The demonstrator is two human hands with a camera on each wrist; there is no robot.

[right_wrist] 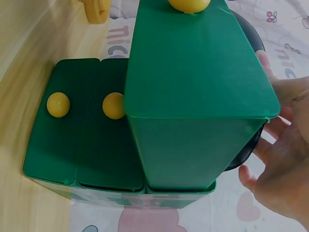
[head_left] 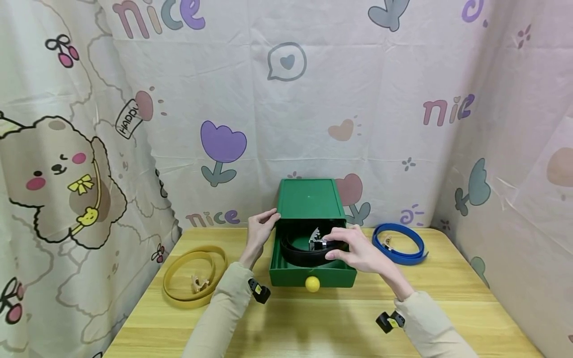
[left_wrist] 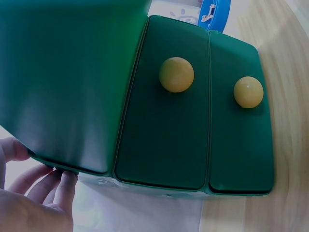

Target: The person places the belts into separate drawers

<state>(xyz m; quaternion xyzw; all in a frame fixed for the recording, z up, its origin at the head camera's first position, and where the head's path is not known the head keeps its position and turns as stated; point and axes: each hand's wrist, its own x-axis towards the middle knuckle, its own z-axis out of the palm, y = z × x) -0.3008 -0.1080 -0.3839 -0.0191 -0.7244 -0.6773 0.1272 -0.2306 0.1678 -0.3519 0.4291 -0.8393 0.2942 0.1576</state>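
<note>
A green drawer cabinet [head_left: 309, 199] stands on the table with its top drawer [head_left: 291, 277] pulled out by its yellow knob side. Inside that drawer, or just above its floor, is a coiled black belt [head_left: 300, 257] with a silver buckle [head_left: 315, 242]. My right hand [head_left: 358, 251] grips the belt's right side, thumb in front and fingers behind. In the right wrist view the black belt [right_wrist: 247, 152] shows past the drawer's edge beside the fingers. My left hand [head_left: 259, 231] touches the cabinet's upper left edge with extended fingertips; in the left wrist view these fingers [left_wrist: 65, 191] rest against its side.
A coiled yellow belt [head_left: 172, 268] with a gold-coloured buckle lies on the table at left. A coiled blue belt [head_left: 403, 258] lies right of the cabinet. Two lower drawers [left_wrist: 164, 140] are closed, with yellow knobs. A printed curtain [head_left: 286, 124] hangs behind.
</note>
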